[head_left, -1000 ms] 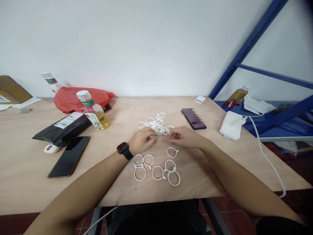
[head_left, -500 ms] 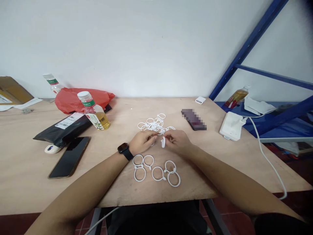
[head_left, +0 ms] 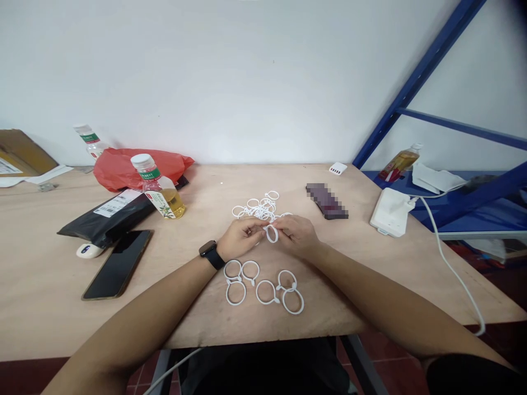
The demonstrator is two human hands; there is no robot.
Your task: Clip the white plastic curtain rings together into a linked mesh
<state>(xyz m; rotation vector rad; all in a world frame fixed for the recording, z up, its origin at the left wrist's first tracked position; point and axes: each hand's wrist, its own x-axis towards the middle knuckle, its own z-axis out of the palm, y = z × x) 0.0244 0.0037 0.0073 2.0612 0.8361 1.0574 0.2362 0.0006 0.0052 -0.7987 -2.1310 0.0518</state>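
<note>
Between my hands a white plastic ring [head_left: 276,236] with a small tab stands nearly upright, its opening facing me. My right hand [head_left: 300,235] pinches it at its upper right edge. From the other side, my left hand [head_left: 242,239] has its fingertips closed at the ring's upper left, by the tab; another bit of white shows under its thumb. Just beyond my fingers lies a heap of similar white rings [head_left: 257,212], partly hidden by my hands. Nearer to me on the table are several more rings, one a loose ring [head_left: 265,282] in the middle.
Left on the wooden table [head_left: 197,323] are a drink bottle [head_left: 158,189], a red bag [head_left: 119,167], a black parcel [head_left: 111,216], a phone [head_left: 117,266] and a white earbud case [head_left: 89,250]. At right lie a pixelated phone [head_left: 327,201] and a white charger [head_left: 391,213] with cable.
The ring in my right hand has turned from edge-on to face me and moved slightly left and up. My hands have come together, the left fingertips now meeting the ring.
</note>
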